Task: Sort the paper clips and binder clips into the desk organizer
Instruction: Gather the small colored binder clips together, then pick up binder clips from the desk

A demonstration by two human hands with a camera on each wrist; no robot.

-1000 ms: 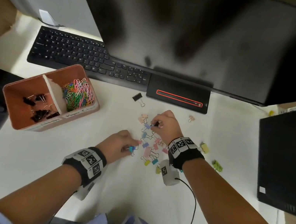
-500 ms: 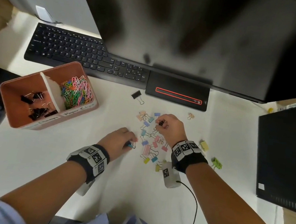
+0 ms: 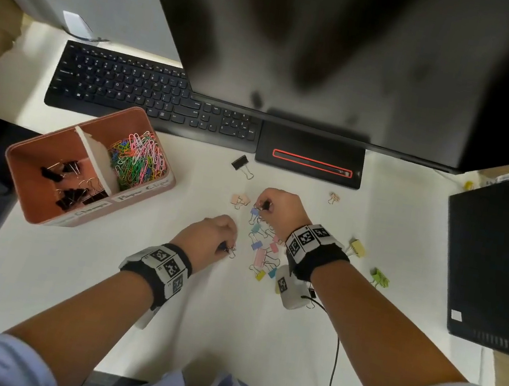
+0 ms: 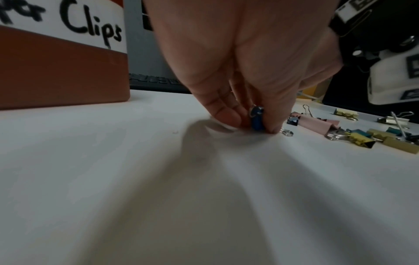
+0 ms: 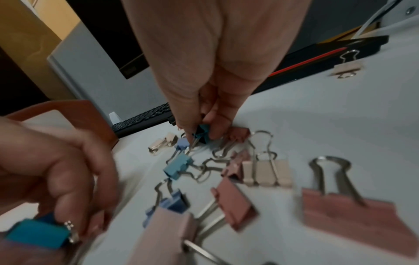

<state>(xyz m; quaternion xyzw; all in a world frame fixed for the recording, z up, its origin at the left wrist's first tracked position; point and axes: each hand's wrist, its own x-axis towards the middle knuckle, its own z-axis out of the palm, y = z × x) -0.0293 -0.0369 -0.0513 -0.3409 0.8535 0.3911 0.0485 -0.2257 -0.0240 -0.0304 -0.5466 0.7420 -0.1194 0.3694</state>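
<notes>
A terracotta desk organizer stands at the left, black binder clips in its near compartment and coloured paper clips in its far one. Several pastel binder clips lie scattered mid-desk. My left hand sits left of the pile and pinches a small blue binder clip against the desk. My right hand is at the pile's far edge, its fingertips pinching a small teal binder clip just off the surface.
A black binder clip lies alone near the monitor base. The keyboard sits behind the organizer. A peach clip, a yellow clip and a green clip lie to the right, near a black computer case.
My left hand has drawn back to the left with the blue clip. My right hand has shifted a little away from me and kept its pinch on a small clip.
</notes>
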